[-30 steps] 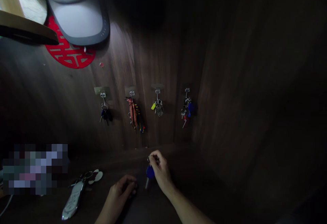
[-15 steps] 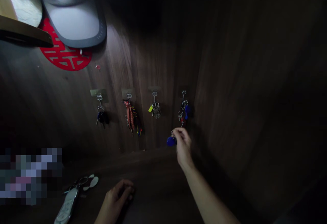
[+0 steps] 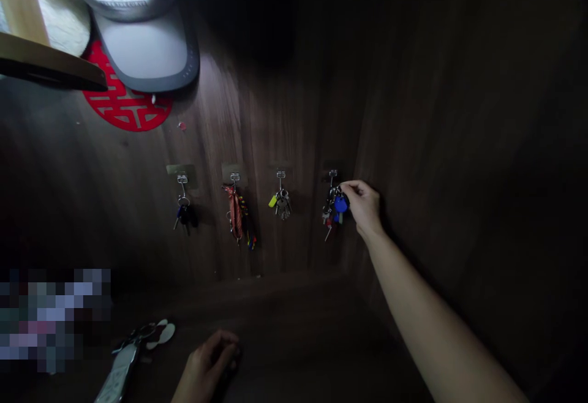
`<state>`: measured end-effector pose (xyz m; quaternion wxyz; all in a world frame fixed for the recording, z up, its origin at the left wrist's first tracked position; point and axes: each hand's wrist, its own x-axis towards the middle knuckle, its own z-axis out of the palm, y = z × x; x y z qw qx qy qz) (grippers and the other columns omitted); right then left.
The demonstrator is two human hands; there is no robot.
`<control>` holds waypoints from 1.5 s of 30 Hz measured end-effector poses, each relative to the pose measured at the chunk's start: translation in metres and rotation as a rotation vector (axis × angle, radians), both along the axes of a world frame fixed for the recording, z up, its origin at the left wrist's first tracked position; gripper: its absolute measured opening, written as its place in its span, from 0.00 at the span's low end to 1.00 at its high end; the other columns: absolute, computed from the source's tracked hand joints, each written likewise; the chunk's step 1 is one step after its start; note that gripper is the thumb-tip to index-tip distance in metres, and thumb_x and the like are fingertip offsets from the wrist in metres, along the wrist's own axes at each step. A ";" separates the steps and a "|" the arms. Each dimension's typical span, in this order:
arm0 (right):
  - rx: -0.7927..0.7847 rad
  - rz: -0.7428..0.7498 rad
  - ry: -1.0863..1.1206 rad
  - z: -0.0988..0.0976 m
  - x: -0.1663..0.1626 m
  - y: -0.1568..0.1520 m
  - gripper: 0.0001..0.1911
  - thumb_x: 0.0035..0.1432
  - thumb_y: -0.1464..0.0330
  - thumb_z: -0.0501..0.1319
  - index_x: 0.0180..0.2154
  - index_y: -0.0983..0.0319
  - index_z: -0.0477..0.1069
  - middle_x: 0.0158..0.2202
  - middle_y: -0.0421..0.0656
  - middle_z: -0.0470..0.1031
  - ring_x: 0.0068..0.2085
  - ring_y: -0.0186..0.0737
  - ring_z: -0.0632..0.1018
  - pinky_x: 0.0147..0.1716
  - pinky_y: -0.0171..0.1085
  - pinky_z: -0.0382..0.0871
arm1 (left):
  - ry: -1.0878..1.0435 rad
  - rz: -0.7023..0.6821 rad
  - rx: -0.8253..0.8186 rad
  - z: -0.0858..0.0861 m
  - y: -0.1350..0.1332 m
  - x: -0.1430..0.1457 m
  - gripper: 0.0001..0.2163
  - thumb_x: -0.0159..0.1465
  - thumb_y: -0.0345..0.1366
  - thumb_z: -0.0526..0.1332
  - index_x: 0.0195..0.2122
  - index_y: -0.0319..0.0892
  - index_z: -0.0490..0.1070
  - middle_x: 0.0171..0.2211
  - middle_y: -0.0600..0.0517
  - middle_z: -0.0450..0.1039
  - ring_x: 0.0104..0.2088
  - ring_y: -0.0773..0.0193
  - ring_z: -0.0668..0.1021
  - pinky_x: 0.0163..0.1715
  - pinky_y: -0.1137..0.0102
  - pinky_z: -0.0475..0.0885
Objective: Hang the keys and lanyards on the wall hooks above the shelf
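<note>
On my feed the right hand (image 3: 364, 208) is up at the wall, its fingers (image 3: 354, 187) pinched together on a blue key (image 3: 340, 204). That key sits right at the fingertips, in a bunch of keys (image 3: 329, 208) on a hook (image 3: 332, 174). Farther left of those fingers, three more key hooks (image 3: 235, 177) line the wooden wall (image 3: 294, 115). Well below them, the left hand (image 3: 206, 366) rests curled on the shelf (image 3: 294, 329), fingers together; I cannot tell whether it holds anything. A remote (image 3: 117, 375) and a key ring (image 3: 160, 334) lie just left of it.
</note>
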<state>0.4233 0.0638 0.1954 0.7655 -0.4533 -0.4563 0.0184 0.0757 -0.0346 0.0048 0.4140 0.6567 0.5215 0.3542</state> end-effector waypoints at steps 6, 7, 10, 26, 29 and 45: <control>-0.096 0.025 -0.012 0.003 -0.001 0.006 0.09 0.44 0.63 0.62 0.25 0.63 0.72 0.21 0.37 0.70 0.24 0.33 0.68 0.25 0.32 0.60 | 0.004 0.012 0.031 -0.002 0.001 0.000 0.21 0.54 0.58 0.55 0.31 0.44 0.71 0.23 0.55 0.73 0.25 0.65 0.74 0.26 0.75 0.67; -0.103 0.026 -0.009 0.003 -0.001 0.006 0.09 0.44 0.63 0.62 0.25 0.63 0.72 0.21 0.36 0.69 0.24 0.32 0.67 0.25 0.32 0.60 | 0.007 0.003 0.032 -0.002 0.002 0.000 0.20 0.54 0.57 0.55 0.31 0.44 0.71 0.23 0.55 0.73 0.25 0.65 0.74 0.26 0.74 0.67; -0.117 0.025 -0.009 0.003 0.000 0.008 0.09 0.44 0.63 0.62 0.24 0.63 0.72 0.20 0.36 0.68 0.23 0.32 0.67 0.24 0.32 0.60 | 0.012 -0.009 0.036 -0.003 0.003 -0.001 0.18 0.56 0.54 0.55 0.31 0.44 0.71 0.23 0.55 0.73 0.25 0.65 0.74 0.27 0.74 0.68; -0.188 0.033 -0.039 -0.051 -0.001 -0.014 0.25 0.51 0.58 0.57 0.49 0.62 0.70 0.34 0.44 0.75 0.27 0.34 0.74 0.19 0.29 0.65 | 0.044 -0.047 0.065 -0.004 0.002 -0.002 0.16 0.58 0.50 0.53 0.33 0.43 0.70 0.26 0.54 0.73 0.27 0.64 0.75 0.29 0.73 0.69; -0.197 0.052 -0.027 -0.060 -0.002 -0.020 0.26 0.51 0.57 0.57 0.50 0.61 0.68 0.34 0.43 0.74 0.27 0.34 0.75 0.19 0.29 0.65 | 0.081 -0.049 0.062 -0.001 0.000 -0.001 0.16 0.58 0.51 0.53 0.33 0.44 0.70 0.25 0.55 0.73 0.26 0.65 0.75 0.29 0.74 0.69; -0.467 0.242 -0.014 -0.132 -0.031 -0.046 0.22 0.48 0.57 0.58 0.44 0.61 0.72 0.37 0.45 0.75 0.28 0.36 0.75 0.19 0.30 0.65 | 0.097 -0.079 0.070 0.000 -0.003 -0.001 0.14 0.58 0.48 0.53 0.34 0.44 0.70 0.26 0.55 0.74 0.27 0.65 0.76 0.29 0.74 0.70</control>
